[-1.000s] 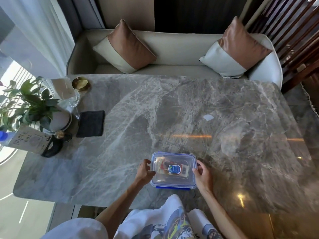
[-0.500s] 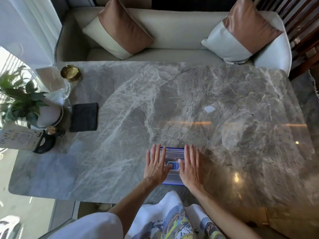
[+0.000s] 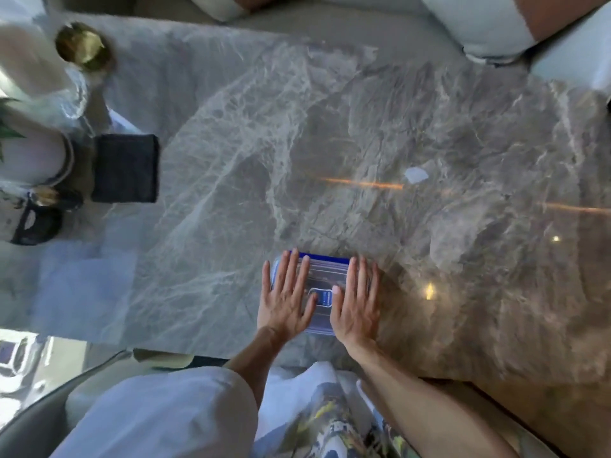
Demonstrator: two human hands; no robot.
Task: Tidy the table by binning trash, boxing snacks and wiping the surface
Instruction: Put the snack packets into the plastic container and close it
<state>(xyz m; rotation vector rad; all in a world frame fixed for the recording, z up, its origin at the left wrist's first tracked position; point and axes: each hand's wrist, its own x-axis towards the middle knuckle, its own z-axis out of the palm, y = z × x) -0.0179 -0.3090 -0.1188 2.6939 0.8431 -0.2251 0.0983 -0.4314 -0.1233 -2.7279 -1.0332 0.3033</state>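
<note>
A clear plastic snack box (image 3: 323,269) with a blue rim sits near the front edge of the grey marble table (image 3: 231,193). Its lid is on, and a blue-labelled snack packet (image 3: 324,297) shows through between my hands. My left hand (image 3: 287,296) lies flat on the left half of the lid, fingers spread. My right hand (image 3: 357,300) lies flat on the right half, fingers straight. A small white scrap (image 3: 416,175) lies on the table farther back to the right. A dark folded cloth (image 3: 125,168) rests at the left.
At the far left stand a white plant pot (image 3: 33,157), a brass dish (image 3: 82,47), a glass holder with paper and a black-based card stand (image 3: 29,223). A sofa with cushions (image 3: 489,24) runs along the table's far side.
My hands went from gripping the box's sides to lying flat on its lid. The view has tilted down and closer to the table.
</note>
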